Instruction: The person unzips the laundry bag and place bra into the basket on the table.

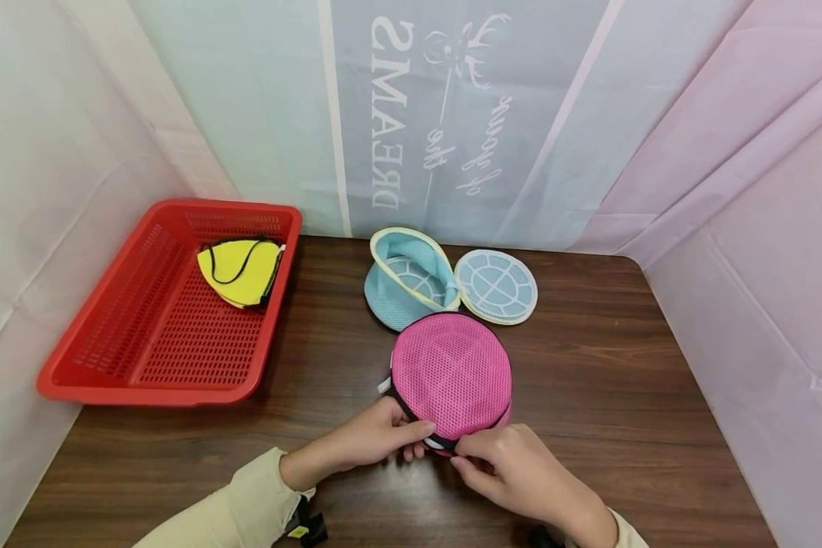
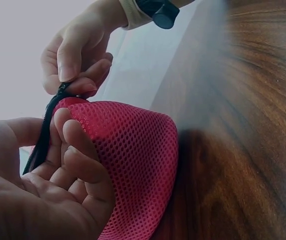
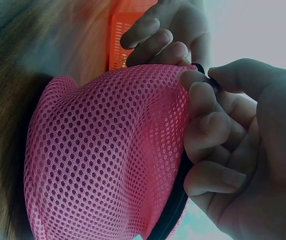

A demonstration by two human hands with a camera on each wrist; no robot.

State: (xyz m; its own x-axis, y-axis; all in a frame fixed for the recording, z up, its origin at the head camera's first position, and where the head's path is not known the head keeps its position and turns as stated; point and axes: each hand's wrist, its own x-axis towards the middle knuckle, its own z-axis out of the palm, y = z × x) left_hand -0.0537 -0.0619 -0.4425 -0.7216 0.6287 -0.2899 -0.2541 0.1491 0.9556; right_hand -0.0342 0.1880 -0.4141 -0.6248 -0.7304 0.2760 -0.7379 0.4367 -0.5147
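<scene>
Curtains (image 1: 246,99) border the brown table (image 1: 603,380) beneath the pink bag (image 1: 452,373).

In the head view the left forearm (image 1: 229,506) runs from seven o'clock toward two, the left hand (image 1: 383,438) laying its thumb toward three above bent fingers — while the right forearm (image 1: 582,510) slants from five toward ten, the right hand (image 1: 518,460) pinching thumb against forefinger.
</scene>
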